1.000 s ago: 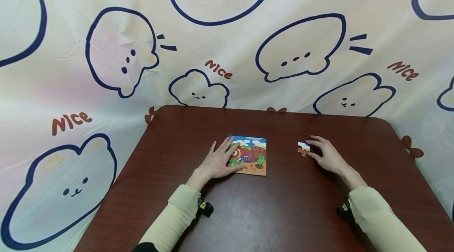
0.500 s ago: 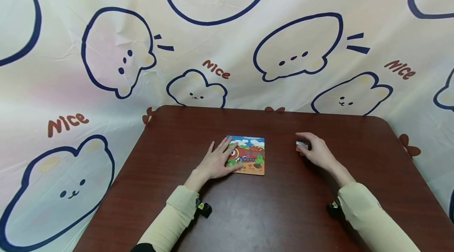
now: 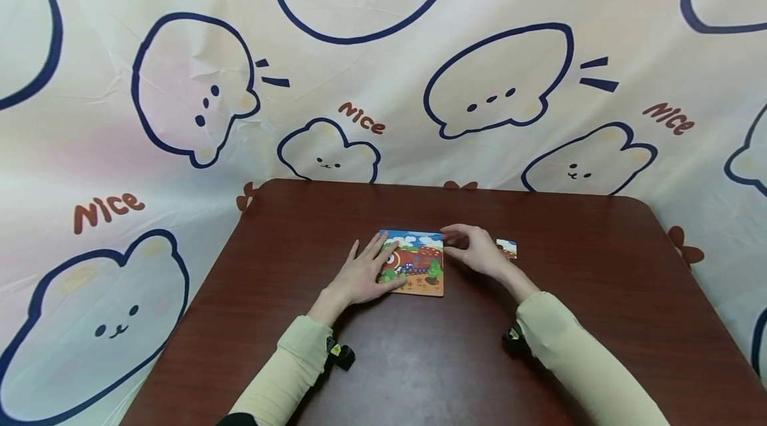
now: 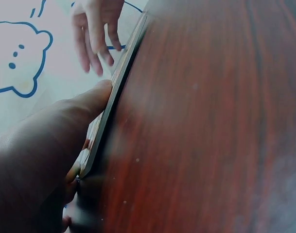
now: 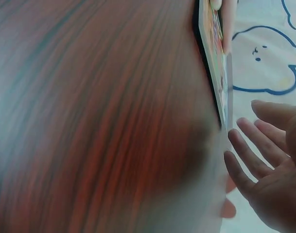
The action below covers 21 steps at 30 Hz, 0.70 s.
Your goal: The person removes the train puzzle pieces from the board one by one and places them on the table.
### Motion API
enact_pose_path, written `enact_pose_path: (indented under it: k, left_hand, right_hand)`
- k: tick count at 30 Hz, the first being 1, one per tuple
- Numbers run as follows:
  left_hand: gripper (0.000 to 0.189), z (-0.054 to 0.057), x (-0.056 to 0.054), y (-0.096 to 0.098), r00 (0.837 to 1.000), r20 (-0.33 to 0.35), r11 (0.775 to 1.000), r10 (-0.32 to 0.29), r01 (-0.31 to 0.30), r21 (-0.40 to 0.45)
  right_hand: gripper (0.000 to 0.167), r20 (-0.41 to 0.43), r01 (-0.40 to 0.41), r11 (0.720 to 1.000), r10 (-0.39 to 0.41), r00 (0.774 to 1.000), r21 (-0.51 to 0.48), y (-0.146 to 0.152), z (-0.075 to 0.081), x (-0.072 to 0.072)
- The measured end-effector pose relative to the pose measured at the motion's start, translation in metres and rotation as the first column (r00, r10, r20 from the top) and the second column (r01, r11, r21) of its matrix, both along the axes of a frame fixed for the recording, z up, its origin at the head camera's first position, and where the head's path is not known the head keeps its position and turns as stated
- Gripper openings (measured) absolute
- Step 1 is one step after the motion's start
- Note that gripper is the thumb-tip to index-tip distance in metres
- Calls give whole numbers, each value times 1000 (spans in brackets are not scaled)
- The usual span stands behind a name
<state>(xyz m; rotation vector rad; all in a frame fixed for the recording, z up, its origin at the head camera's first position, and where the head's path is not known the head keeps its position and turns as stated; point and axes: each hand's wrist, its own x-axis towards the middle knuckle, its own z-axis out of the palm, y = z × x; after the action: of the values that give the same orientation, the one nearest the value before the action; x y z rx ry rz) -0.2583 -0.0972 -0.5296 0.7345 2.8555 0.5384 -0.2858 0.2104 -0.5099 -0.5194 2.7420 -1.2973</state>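
A square jigsaw puzzle [image 3: 419,259] with a bright cartoon picture lies on the brown table. My left hand [image 3: 358,276] rests on its left part with the fingers spread, hiding some of the picture. In the left wrist view, the thumb of the left hand [image 4: 55,121] lies along the near edge of the puzzle [image 4: 113,92]. My right hand [image 3: 476,249] is at the puzzle's right edge, fingers loosely bent. The right wrist view shows this right hand [image 5: 269,160] holding nothing. A small loose jigsaw piece [image 3: 507,248] lies behind it, partly hidden by the hand.
The brown wooden table [image 3: 407,359] spreads around the puzzle on all sides. A pale cloth [image 3: 335,80] with cartoon outlines hangs behind the table's far edge.
My right hand has moved left from the small jigsaw piece to the puzzle's right edge. The piece stays behind on the table. My left hand keeps its place on the puzzle.
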Motion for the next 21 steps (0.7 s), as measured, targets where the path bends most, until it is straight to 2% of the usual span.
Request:
enact_pose_path:
  k: [14, 21]
  left_hand:
    - [90, -1, 1, 0, 1000, -10, 1000, 7, -6, 25]
    - [88, -2, 2, 0, 1000, -13, 1000, 5, -5, 25]
  right_hand:
    - [35, 17, -30, 999, 30, 999, 12, -36, -6, -3]
    - [40, 95, 28, 999, -25, 995, -37, -43, -10, -4]
